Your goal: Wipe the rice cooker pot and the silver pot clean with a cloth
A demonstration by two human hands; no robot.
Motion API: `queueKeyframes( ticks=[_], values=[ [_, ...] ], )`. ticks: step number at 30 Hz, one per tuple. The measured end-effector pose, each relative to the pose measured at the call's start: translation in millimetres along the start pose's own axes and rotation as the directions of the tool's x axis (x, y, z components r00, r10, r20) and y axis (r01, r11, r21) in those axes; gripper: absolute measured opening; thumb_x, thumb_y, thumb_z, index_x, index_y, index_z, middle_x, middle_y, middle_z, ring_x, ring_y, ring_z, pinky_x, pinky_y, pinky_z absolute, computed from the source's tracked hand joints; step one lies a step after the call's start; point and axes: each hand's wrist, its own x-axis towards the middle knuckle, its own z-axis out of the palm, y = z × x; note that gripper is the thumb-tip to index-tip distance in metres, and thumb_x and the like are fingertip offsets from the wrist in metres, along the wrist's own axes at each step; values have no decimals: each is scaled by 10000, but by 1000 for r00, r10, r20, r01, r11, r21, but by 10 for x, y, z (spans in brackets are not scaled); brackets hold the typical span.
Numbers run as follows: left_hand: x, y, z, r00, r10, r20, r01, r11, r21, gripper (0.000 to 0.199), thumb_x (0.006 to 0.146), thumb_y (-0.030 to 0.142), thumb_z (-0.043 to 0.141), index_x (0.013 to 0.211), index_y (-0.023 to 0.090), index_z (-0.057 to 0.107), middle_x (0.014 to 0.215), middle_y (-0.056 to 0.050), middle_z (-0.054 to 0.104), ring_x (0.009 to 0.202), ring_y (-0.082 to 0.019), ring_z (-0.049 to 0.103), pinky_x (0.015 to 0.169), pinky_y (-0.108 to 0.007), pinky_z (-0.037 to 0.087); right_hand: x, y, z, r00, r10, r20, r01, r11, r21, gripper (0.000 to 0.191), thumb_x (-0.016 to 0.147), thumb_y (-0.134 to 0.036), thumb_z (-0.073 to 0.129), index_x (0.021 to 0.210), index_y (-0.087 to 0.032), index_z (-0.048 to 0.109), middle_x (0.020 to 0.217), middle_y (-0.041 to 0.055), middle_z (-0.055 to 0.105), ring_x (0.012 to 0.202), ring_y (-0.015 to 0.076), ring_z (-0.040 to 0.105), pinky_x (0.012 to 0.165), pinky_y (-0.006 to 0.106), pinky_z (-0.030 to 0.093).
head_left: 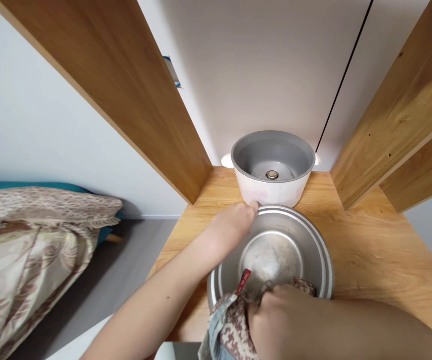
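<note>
A round silver metal lid or pan (276, 250) lies on the wooden surface, close in front of me. My left hand (238, 220) grips its far left rim, the thumb side near the white pot. Bunched in my right hand (279, 312) is a brown-and-white patterned cloth (233, 320) with a grey-blue edge and a red tag; it rests over the near part of the metal piece. Just behind stands a white pot (272, 192) with a grey inside, a small round fitting at its bottom and a light handle on each side.
Wooden posts rise at the left (126, 85) and right (392, 110) of the wooden surface (381, 255). A pale panel (261, 65) stands behind the pot. Fabric-covered furniture (32, 250) is at the far left.
</note>
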Motion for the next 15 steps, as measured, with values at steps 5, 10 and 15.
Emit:
queueKeyframes(
  ticks=[5, 10, 15],
  values=[
    [-8, 49, -50, 997, -19, 74, 14, 998, 64, 382, 1031, -34, 608, 1378, 101, 695, 1282, -244, 875, 1246, -366, 860, 1022, -416, 649, 35, -33, -36, 997, 3, 79, 5, 996, -91, 422, 1168, -543, 728, 1209, -149, 871, 1124, 121, 894, 841, 249, 786, 652, 369, 449],
    [1, 43, -63, 998, -21, 61, 17, 998, 57, 405, 1010, -44, 630, 1368, 132, 697, 1269, -216, 885, 1229, -352, 868, 1001, -393, 656, 66, -70, -79, 990, 49, 129, -33, 992, -123, 563, 1191, -619, 625, 1238, -123, 886, 1151, 149, 886, 900, 288, 808, 673, 402, 463],
    [4, 48, -86, 996, -11, 84, 2, 995, 101, 421, 1020, -39, 625, 1402, 129, 672, 1291, -215, 885, 1233, -337, 868, 989, -376, 653, 33, -97, -128, 989, 73, 126, -68, 997, -40, 649, 1203, -655, 559, 1340, -87, 841, 1237, 166, 890, 938, 293, 824, 728, 403, 514]
  ],
)
